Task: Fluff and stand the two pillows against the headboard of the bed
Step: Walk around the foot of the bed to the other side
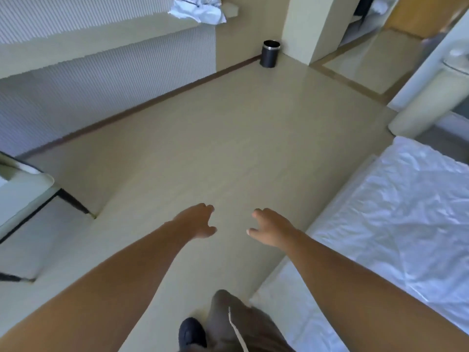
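Observation:
My left hand [198,222] and my right hand [269,228] reach forward over the beige floor, both empty with fingers spread and slightly curled. The bed [380,224], covered with a wrinkled white sheet, fills the right side of the view, close beside my right forearm. No headboard shows. A crumpled white bundle of cloth [200,10] lies on a ledge at the top left; I cannot tell whether it is a pillow. My leg and dark shoe [191,334] are at the bottom centre.
A black waste bin [270,54] stands on the floor by a wall corner at the back. A ribbed wall panel with a ledge [101,64] runs along the left. A pale table or chair edge [22,191] juts in at the left. A doorway opens at the top right.

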`<state>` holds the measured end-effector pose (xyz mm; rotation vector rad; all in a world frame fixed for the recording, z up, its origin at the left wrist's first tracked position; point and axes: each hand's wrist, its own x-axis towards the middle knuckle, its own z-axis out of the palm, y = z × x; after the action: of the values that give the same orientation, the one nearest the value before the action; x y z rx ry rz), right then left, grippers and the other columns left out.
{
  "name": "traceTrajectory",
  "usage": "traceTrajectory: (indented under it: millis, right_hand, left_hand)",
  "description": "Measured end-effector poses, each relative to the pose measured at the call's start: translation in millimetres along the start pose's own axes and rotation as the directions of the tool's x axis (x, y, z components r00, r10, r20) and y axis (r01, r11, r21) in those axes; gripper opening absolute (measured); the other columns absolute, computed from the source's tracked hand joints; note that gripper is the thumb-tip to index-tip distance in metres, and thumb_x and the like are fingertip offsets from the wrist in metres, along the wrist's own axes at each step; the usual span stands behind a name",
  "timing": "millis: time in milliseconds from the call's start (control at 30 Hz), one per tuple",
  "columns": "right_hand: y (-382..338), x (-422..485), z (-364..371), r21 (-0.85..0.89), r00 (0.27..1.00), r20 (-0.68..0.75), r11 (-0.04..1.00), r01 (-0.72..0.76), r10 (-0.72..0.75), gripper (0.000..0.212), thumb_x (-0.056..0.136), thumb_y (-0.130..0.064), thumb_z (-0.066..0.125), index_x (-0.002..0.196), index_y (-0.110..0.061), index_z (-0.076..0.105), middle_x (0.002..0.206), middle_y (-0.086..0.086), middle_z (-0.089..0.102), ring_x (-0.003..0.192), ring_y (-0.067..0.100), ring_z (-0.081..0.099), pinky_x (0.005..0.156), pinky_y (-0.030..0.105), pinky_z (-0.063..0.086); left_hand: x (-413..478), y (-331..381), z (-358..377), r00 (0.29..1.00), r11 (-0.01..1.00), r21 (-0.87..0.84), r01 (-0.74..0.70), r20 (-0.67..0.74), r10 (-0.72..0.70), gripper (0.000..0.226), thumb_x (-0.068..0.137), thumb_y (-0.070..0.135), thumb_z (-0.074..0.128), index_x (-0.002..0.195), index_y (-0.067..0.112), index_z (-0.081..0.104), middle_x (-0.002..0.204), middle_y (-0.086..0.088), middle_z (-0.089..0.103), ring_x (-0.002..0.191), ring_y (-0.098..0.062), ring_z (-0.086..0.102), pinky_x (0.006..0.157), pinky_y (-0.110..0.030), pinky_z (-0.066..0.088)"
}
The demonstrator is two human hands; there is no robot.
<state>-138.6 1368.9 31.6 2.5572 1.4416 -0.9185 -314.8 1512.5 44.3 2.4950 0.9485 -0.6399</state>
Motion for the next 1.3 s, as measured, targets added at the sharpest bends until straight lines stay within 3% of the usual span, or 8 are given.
traceTrajectory:
  millis: [133,267,500,1000,1200,1300]
  right_hand:
    - [30.9,50.1,-36.9,0.101,0.993,-0.024,0.989,-0.111,0.114,0.063,0.094,-0.047,0.056,0.143,-0.011,0.043,0.139,0.012,0.051,0.128,0.031,0.053,0.100,0.039,0.048]
    - [82.3,105.6,-69.8,0.158,0.976,-0.029,0.965,-0.210,0.217,0.044,0.092,-0.040,0.054,0.123,-0.010,0.049,0.125,0.010,0.054,0.111,0.028,0.057,0.083,0.034,0.046]
    - [192.0,192.8,-134.8,0.287,0.940,-0.027,0.904,-0.317,0.339,0.059,0.096,-0.041,0.053,0.144,-0.008,0.043,0.140,0.017,0.050,0.131,0.033,0.050,0.106,0.039,0.045]
    - [441.6,329.8,-300.5,0.422,0.789,0.020,0.710,-0.563,0.614,0.058,0.093,-0.040,0.058,0.143,-0.015,0.041,0.139,0.010,0.050,0.126,0.028,0.053,0.100,0.040,0.048]
    - [536.5,385.7,-387.8,0.517,0.691,0.069,0.566,-0.642,0.720,0.064,0.095,-0.043,0.056,0.150,-0.015,0.036,0.144,0.010,0.047,0.133,0.027,0.048,0.104,0.037,0.043]
    - [583.5,402.5,-419.0,0.548,0.642,0.078,0.505,-0.667,0.763,0.058,0.095,-0.043,0.056,0.143,-0.013,0.042,0.138,0.011,0.051,0.127,0.028,0.052,0.100,0.038,0.046]
  left_hand:
    - [78.0,21.5,-48.3,0.991,0.987,0.089,-0.133,0.026,0.131,0.065,0.095,0.046,0.056,0.151,0.021,0.033,0.151,-0.001,0.041,0.142,-0.022,0.037,0.112,-0.039,0.038]
    - [157.0,53.5,-91.9,0.970,0.957,0.163,-0.241,0.052,0.236,0.058,0.097,0.043,0.052,0.149,0.022,0.035,0.152,0.000,0.041,0.141,-0.021,0.037,0.112,-0.038,0.037]
    - [313.5,144.2,-168.1,0.933,0.900,0.247,-0.360,0.114,0.342,0.056,0.098,0.042,0.050,0.148,0.023,0.036,0.150,0.000,0.041,0.141,-0.020,0.037,0.112,-0.035,0.035]
    - [613.8,384.5,-280.3,0.748,0.673,0.326,-0.664,0.295,0.595,0.059,0.096,0.039,0.052,0.148,0.015,0.037,0.142,-0.006,0.046,0.132,-0.024,0.046,0.105,-0.038,0.042]
    - [740.2,497.8,-348.3,0.673,0.570,0.358,-0.740,0.374,0.638,0.057,0.095,0.041,0.053,0.143,0.012,0.042,0.138,-0.009,0.050,0.131,-0.026,0.047,0.105,-0.038,0.042]
    - [789.4,558.4,-373.7,0.640,0.541,0.342,-0.768,0.373,0.672,0.055,0.094,0.042,0.055,0.138,0.011,0.046,0.136,-0.010,0.052,0.128,-0.027,0.048,0.103,-0.036,0.043]
